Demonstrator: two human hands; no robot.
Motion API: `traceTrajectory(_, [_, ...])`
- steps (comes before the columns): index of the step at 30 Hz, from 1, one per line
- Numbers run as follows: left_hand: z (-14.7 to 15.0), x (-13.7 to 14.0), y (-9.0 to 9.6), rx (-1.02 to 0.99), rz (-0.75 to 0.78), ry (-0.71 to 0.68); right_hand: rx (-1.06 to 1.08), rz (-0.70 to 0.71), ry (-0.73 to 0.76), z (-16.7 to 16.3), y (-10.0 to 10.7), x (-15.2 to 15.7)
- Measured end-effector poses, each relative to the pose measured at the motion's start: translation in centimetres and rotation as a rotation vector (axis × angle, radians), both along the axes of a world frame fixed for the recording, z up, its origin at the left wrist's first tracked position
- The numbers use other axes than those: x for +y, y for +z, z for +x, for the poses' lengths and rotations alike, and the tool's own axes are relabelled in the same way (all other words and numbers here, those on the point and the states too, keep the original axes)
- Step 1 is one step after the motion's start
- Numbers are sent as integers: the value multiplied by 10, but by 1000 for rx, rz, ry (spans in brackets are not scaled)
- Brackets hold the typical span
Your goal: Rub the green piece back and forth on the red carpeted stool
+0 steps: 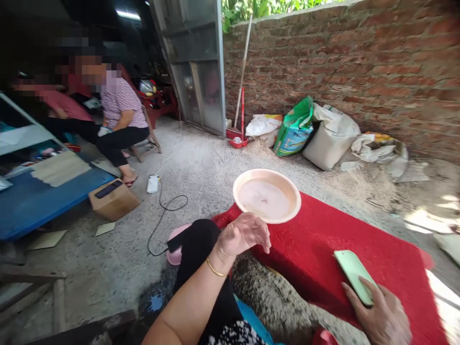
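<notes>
My left hand (247, 233), with a gold bangle on its wrist, is raised over my knee at the near side of the basin. Its fingers are loosely bent and apart, and nothing shows in them. A pale peach basin (236, 194) with cloudy liquid stands at the far left end of a bench covered in red cloth (316, 230). Over the right part of the cloth, my right hand (384, 311) grips the lower end of a light green phone (354, 273), thumb on one side and fingers on the other. The phone's other face is hidden.
Two people sit at the left, near a blue table (53, 206) and a cardboard box (113, 199). A cable (163, 211) lies on the concrete floor. Several sacks (332, 136) lean along the brick wall (359, 72), beside a red dustpan (237, 142) and a metal door (197, 72).
</notes>
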State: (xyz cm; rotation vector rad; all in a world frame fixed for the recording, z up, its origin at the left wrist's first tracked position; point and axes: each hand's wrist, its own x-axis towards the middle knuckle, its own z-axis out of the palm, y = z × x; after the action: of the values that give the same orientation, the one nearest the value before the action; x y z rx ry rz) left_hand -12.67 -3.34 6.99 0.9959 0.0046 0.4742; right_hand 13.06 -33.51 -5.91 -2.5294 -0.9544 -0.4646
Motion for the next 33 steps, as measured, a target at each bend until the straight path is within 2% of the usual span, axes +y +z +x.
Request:
traceTrajectory(1, [4, -3, -3, 86, 81, -47, -18, 0, 12, 0, 2, 1])
traceTrajectory(3, [19, -11, -10, 332, 337, -89, -29, 1, 50, 1, 7, 4])
traceTrajectory(6, [50, -28, -21, 618, 871, 7, 28, 8, 70, 6, 14, 6])
traceTrajectory(9, [79, -39, -35, 641, 1366, 71, 141, 39, 93, 9, 18, 7])
traceTrajectory(12, [99, -37, -56, 504, 1671, 61, 289, 48, 134, 12, 22, 5])
traceTrajectory(14, [106, -31, -73, 437, 1720, 26, 361, 28, 129, 15, 26, 1])
traceTrajectory(17, [110, -26, -95, 518, 1663, 37, 419, 1, 99, 22, 35, 0])
traceTrajectory(19, [113, -28, -102, 561, 1639, 34, 426, 0, 67, 24, 43, 7])
traceTrajectory(23, [120, -31, -100, 544, 1655, -12, 356, -41, 90, 11, 54, 51])
traceTrajectory(28, [122, -30, -95, 534, 1708, 5, 139, -207, 160, -10, 51, 118])
traceTrajectory(31, [121, -29, -95, 527, 1735, 20, 113, -284, 92, 4, 47, 116])
traceTrajectory(33, [120, -29, -95, 526, 1749, 28, 141, -324, -1, 28, 48, 88])
